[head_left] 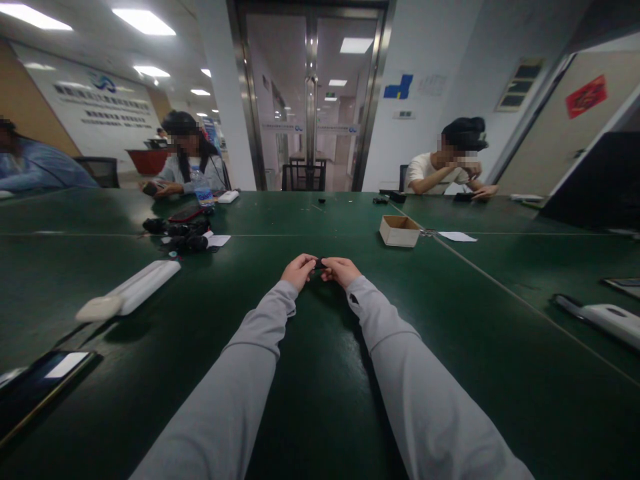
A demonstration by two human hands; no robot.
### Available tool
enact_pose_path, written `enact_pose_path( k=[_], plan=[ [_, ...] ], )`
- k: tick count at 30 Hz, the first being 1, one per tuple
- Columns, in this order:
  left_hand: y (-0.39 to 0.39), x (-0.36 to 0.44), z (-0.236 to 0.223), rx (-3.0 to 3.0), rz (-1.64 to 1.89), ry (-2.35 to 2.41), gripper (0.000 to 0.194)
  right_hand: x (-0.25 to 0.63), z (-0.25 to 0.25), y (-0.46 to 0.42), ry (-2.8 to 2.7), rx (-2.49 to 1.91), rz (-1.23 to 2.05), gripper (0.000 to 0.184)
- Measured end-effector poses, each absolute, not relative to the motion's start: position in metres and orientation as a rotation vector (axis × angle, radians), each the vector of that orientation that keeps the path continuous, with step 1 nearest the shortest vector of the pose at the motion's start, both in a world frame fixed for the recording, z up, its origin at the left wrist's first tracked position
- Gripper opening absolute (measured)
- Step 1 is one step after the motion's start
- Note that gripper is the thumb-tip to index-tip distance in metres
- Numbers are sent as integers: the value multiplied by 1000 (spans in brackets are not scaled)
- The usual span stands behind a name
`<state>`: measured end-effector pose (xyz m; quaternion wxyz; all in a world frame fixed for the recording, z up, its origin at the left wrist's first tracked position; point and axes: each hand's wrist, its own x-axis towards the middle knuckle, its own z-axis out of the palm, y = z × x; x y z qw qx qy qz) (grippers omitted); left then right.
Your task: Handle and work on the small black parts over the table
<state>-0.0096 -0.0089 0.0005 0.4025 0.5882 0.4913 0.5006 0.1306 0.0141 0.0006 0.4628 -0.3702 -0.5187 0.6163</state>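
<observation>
Small black piece (319, 264) pinched at the fingertips of both hands, above the dark green table (320, 373). Left hand (300, 271) closed narrow on its left end, thumb and fingers curled; right hand (342, 271) closed narrow on its right end. Piece mostly covered by the fingers; its full shape and material cannot be told. Both forearms covered by loose grey cloth sleeves, soft folds gathered near the wrists.

Table surface smooth, faintly glossy, crossed by thin pale seams. Beyond the right hand, an open-topped box (399, 233): straight-sided, pale outer walls, brownish inside. Flat white paper (458, 237) to its right. Beyond the left hand, a tangle of rounded black items (186, 237) noted, white slips partly under them; a clear plastic bottle (203, 192) with blue label stands farther back.

Left side: long white bar (150, 283), smooth and round-edged, met by a rounded cream-coloured piece (100, 309); dark glass-faced phone (47, 383) lying nearer. Right side: white, smooth-shelled device (613, 323), partly cut off by the view. Far edge occupied by seated people, one in a black cap (465, 133).
</observation>
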Motion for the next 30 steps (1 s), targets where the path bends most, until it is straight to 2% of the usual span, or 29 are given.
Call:
enact_pose_path(
  k=[11,25,30],
  plan=[
    [-3,-13,-8,1534,1271,1193,25,130,1,13,-1268,-901,1516,11],
    [-11,-9,0,1504,1285,1199,20,131,-3,17,-1284,-881,1511,13],
    [-9,-10,-3,1482,1319,1144,26,132,-3,18,-1266,-870,1535,13]
  ],
)
